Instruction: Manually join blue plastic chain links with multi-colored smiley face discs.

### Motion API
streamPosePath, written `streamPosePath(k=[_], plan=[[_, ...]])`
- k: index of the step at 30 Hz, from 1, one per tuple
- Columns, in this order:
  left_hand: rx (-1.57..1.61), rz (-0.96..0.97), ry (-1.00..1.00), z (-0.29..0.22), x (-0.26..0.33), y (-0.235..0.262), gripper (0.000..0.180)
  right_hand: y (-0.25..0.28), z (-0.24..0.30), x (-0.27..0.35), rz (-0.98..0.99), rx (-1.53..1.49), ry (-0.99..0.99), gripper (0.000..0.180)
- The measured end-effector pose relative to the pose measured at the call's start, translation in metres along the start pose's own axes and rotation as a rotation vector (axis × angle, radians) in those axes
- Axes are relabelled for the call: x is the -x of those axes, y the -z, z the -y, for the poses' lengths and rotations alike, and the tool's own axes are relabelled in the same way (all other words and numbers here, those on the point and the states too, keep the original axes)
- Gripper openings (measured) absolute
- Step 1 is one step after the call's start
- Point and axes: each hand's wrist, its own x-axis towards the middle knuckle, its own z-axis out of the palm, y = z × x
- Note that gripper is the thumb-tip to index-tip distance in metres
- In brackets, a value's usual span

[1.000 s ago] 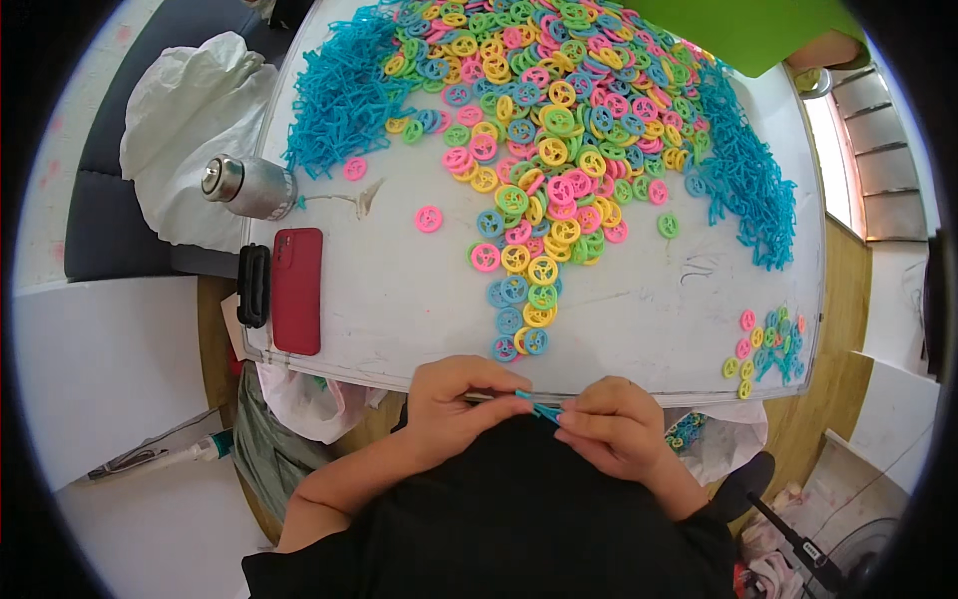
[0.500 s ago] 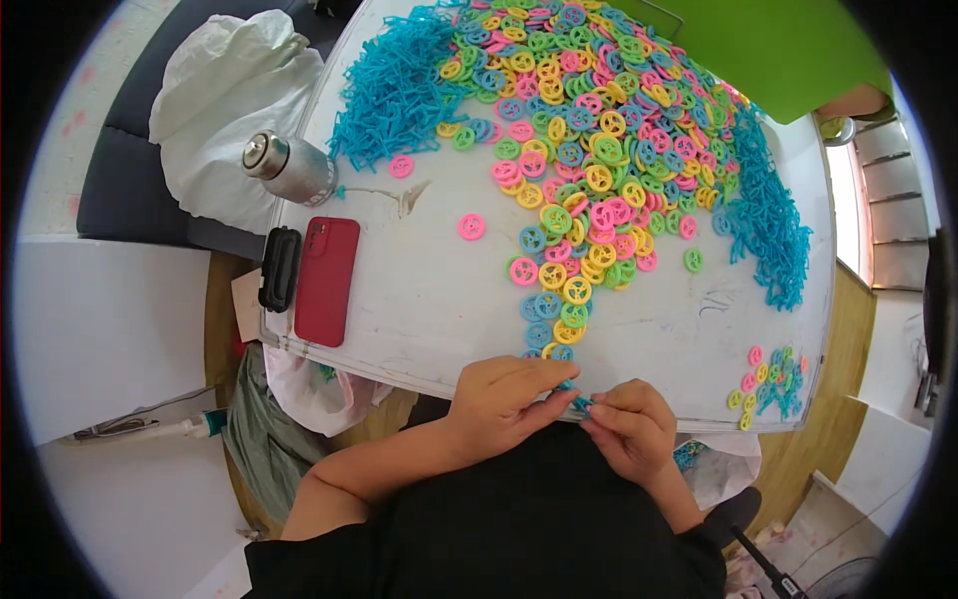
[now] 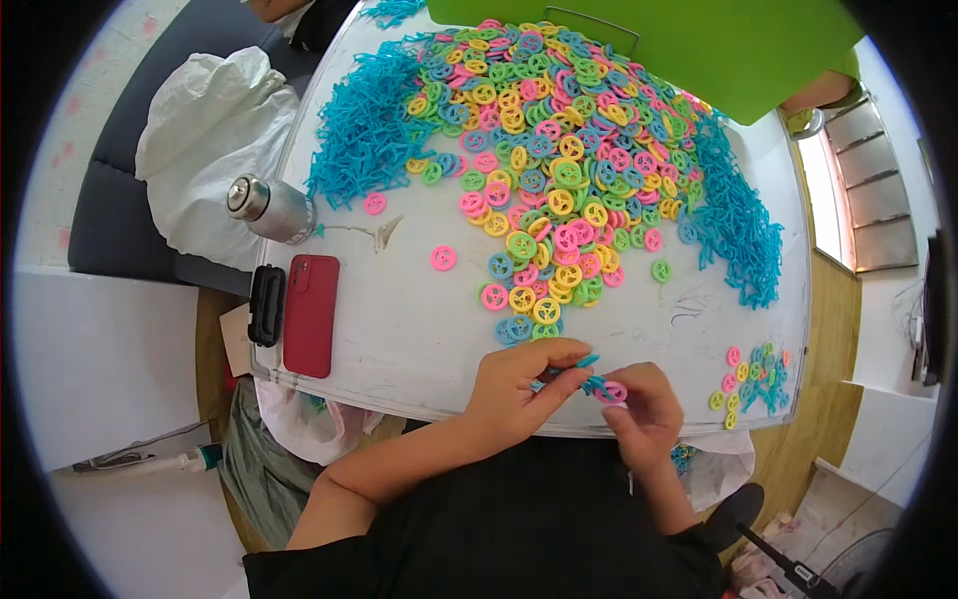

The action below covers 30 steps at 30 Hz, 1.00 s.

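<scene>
From the head view, your left hand [image 3: 519,384] and right hand [image 3: 639,404] meet at the near edge of the white tabletop [image 3: 399,329], fingertips almost touching. Your left hand pinches a thin blue stick piece [image 3: 584,364], whose long axis runs roughly left to right, pointing toward your right hand. Your right hand is closed on a pink ring [image 3: 611,391], which sits just right of the stick's tip. The pile of coloured rings [image 3: 549,170] lies farther out on the tabletop, well apart from both hands, beyond the left one.
</scene>
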Motion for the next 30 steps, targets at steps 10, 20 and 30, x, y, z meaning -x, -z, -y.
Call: streamPosePath(k=[10,20,30], plan=[[-0.167,0.146,-0.213,0.004,0.001,0.015,0.015,-0.050,0.002,-0.173,0.139,0.809,0.510,0.019],[-0.083,0.065,0.021,0.008,0.019,0.038,0.014,-0.123,-0.064,-0.212,0.283,1.276,0.555,0.003],[0.041,-0.012,0.044,0.011,0.012,0.032,0.015,-0.040,-0.016,-0.175,0.084,0.572,0.138,0.013]])
